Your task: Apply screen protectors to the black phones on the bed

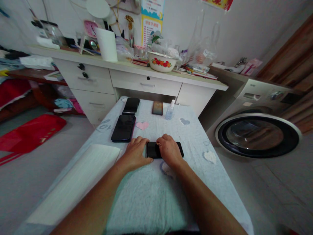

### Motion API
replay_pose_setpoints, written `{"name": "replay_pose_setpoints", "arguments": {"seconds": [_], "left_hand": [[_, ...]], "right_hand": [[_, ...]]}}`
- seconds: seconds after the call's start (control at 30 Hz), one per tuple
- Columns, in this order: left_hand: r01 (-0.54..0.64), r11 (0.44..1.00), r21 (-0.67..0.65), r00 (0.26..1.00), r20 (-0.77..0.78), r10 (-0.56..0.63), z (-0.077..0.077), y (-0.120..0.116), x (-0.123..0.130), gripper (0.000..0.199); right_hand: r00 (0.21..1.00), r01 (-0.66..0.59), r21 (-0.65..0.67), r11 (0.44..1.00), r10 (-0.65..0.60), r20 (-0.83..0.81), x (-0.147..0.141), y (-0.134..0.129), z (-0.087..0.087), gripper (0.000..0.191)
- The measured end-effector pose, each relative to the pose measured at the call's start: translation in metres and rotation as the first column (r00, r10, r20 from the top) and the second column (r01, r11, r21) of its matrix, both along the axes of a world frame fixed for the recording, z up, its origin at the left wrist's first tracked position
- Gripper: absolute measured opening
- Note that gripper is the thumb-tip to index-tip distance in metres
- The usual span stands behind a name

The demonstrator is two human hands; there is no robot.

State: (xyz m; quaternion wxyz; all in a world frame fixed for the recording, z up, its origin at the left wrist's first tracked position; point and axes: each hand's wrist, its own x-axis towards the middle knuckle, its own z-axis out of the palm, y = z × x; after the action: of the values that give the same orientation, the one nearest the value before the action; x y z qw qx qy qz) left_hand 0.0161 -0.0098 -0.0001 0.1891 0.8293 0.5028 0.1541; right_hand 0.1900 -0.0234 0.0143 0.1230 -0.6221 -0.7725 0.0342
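A black phone point(153, 150) lies flat and sideways on the cloth-covered table point(146, 202). My left hand point(137, 153) grips its left end between thumb and fingers. Over the middle of the screen rests my right hand point(169, 148), its fingers curled together; what they hold, if anything, is hidden. Two dark devices, a larger one point(123, 128) and another point(131, 105) behind it, lie at the back left. Farther back are a small brown-framed item point(157, 108) and a clear spray bottle point(169, 111), which stands upright.
A long white sheet point(78, 182) lies along the table's left side. Behind the table is a white desk point(137, 70) bearing a paper roll point(107, 44) and a flowered bowl point(161, 62). A washing machine point(256, 98) stands at the right, a red bag point(34, 133) at the left.
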Motion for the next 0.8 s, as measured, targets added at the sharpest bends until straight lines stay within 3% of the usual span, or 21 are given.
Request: {"name": "replay_pose_setpoints", "arguments": {"seconds": [0.4,0.8], "left_hand": [[-0.078,0.996,-0.032,0.996,-0.035,0.077,0.0026,-0.0004,-0.0013,0.060],[-0.087,0.996,-0.032,0.996,-0.022,0.086,-0.0008,0.0011,-0.0040,0.062]], "right_hand": [[0.978,-0.209,0.049,0.977,0.210,-0.011,-0.0064,0.0025,-0.0025,0.021],[0.996,-0.068,-0.022,0.997,0.069,0.057,-0.0035,-0.0020,0.0060,0.025]]}}
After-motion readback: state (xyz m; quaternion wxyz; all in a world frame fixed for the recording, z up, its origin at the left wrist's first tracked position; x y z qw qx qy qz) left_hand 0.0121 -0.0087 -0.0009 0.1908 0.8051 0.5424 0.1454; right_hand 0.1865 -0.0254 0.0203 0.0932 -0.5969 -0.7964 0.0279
